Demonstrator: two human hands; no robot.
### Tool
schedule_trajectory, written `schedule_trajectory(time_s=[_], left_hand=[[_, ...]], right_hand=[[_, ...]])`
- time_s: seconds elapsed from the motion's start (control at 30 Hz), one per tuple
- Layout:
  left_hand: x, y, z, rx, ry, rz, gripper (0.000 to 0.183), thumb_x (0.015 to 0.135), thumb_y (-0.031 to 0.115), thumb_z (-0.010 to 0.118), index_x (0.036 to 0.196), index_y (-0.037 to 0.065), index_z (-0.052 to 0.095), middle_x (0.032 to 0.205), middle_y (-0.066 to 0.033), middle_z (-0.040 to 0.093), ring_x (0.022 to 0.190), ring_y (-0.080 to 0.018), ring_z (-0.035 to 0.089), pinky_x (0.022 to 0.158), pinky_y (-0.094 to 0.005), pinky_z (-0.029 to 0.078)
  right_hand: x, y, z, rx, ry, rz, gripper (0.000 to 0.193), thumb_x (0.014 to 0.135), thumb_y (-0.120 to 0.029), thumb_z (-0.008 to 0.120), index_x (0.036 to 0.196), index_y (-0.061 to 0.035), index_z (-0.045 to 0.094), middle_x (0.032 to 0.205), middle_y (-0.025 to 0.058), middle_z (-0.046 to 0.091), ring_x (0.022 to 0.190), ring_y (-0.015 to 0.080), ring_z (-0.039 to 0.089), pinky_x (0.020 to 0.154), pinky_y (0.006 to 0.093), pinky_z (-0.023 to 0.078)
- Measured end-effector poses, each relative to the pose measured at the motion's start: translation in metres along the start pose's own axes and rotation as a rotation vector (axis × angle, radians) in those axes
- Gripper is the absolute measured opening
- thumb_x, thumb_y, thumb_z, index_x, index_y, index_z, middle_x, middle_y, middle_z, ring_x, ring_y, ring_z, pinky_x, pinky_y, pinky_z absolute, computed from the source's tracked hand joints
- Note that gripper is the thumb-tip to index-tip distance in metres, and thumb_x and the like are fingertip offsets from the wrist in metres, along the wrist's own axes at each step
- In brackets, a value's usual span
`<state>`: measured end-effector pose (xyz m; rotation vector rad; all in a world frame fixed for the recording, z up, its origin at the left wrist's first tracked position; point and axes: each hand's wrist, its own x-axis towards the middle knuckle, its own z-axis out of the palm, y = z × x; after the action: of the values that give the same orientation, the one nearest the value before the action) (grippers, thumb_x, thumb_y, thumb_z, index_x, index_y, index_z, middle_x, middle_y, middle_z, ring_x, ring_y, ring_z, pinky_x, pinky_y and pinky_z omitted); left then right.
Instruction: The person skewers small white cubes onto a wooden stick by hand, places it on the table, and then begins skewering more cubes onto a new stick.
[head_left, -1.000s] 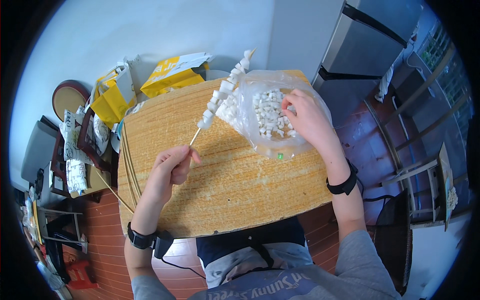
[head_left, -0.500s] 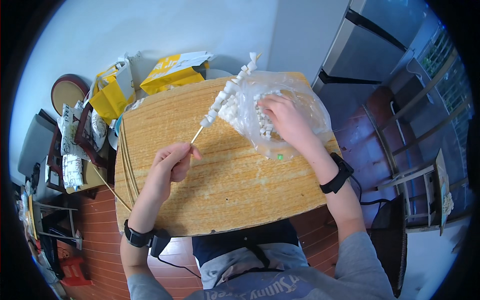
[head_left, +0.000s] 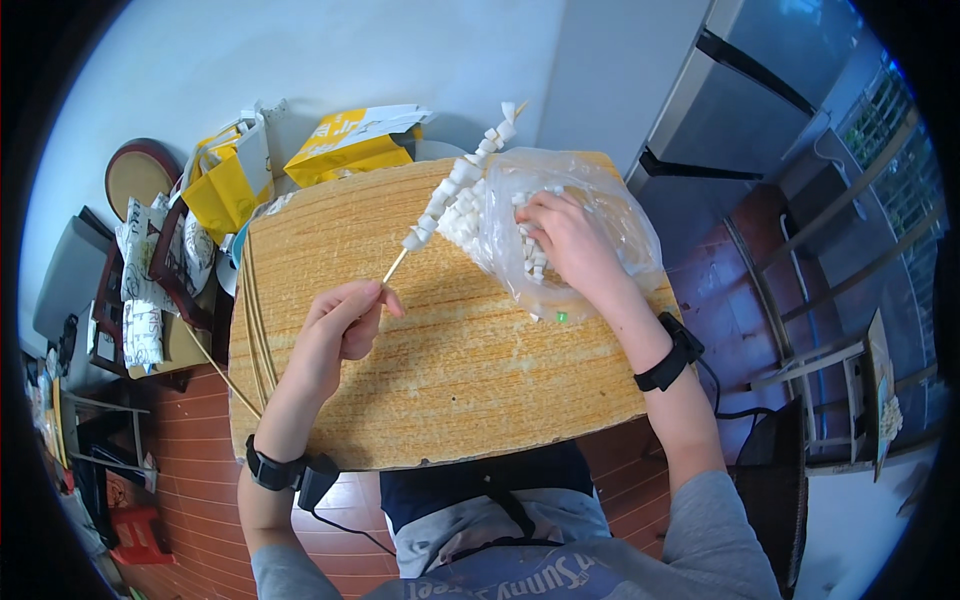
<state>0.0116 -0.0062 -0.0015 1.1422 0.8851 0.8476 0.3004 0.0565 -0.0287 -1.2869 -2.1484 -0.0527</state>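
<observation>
A thin pale wood-coloured stick [head_left: 396, 265] is threaded with uneven, blocky white chunks [head_left: 443, 195], set at differing angles and packed more closely toward the lower end; a short bare length is left below them and a bare tip is seen at the far end. The stick is pinched by its bare end between thumb and fingers of the left hand [head_left: 348, 322] and is held slanting up and away, toward the side of the right hand [head_left: 568, 235].

The two hands are kept well apart. The right hand is lowered into an open, clear plastic bag [head_left: 630, 225], its fingers bent over small white cut pieces [head_left: 534, 258]; whether one is gripped cannot be told. A heap of white pieces [head_left: 460, 216] is seen beyond and between the hands, just beside the bag. The bag is rested on a yellow-brown wood-grained counter [head_left: 450, 385], where long thin tan sticks [head_left: 256, 325] are laid outside the left hand.
</observation>
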Motion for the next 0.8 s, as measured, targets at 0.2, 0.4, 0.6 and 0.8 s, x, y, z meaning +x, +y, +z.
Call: schedule_trajectory(time_s=[0.2, 0.4, 0.6, 0.8], left_hand=[[0.003, -0.001, 0.001, 0.041, -0.008, -0.013, 0.031, 0.093, 0.029, 0.044, 0.082, 0.003, 0.057, 0.052, 0.0096, 0.025, 0.041, -0.0019, 0.02, 0.039, -0.0205, 0.013], [0.001, 0.0, 0.001, 0.04, 0.006, -0.006, 0.031, 0.093, 0.029, 0.045, 0.081, 0.003, 0.058, 0.052, 0.0098, 0.025, 0.041, -0.0018, 0.02, 0.039, -0.0206, 0.013], [-0.001, -0.001, 0.004, 0.114, 0.001, 0.067, 0.03, 0.092, 0.027, 0.048, 0.079, 0.003, 0.06, 0.051, 0.0098, 0.027, 0.041, -0.0015, 0.021, 0.039, -0.0207, 0.013], [-0.001, 0.0, 0.008, 0.24, -0.01, 0.109, 0.031, 0.092, 0.025, 0.048, 0.079, 0.001, 0.062, 0.05, 0.0094, 0.031, 0.042, -0.001, 0.022, 0.04, -0.0205, 0.013]], right_hand=[[0.0, -0.002, -0.006, -0.073, -0.054, 0.021, 0.011, 0.076, -0.004, 0.059, 0.086, -0.0034, 0.063, 0.089, 0.007, 0.059, 0.087, 0.0256, 0.057, 0.075, 0.0369, 0.049], [0.006, -0.011, -0.026, 0.25, 0.042, 0.182, 0.01, 0.077, -0.003, 0.06, 0.087, -0.0023, 0.06, 0.088, 0.0057, 0.062, 0.081, 0.0192, 0.06, 0.067, 0.0316, 0.048], [0.01, -0.012, -0.047, 1.055, 0.209, 0.329, 0.01, 0.082, -0.002, 0.058, 0.091, 0.0019, 0.06, 0.091, 0.008, 0.064, 0.075, 0.0111, 0.058, 0.063, 0.0226, 0.045], [0.008, -0.003, -0.056, 1.256, 0.33, 0.338, 0.027, 0.087, -0.007, 0.057, 0.112, 0.0025, 0.057, 0.094, 0.0092, 0.063, 0.072, 0.0094, 0.053, 0.062, 0.0217, 0.043]])
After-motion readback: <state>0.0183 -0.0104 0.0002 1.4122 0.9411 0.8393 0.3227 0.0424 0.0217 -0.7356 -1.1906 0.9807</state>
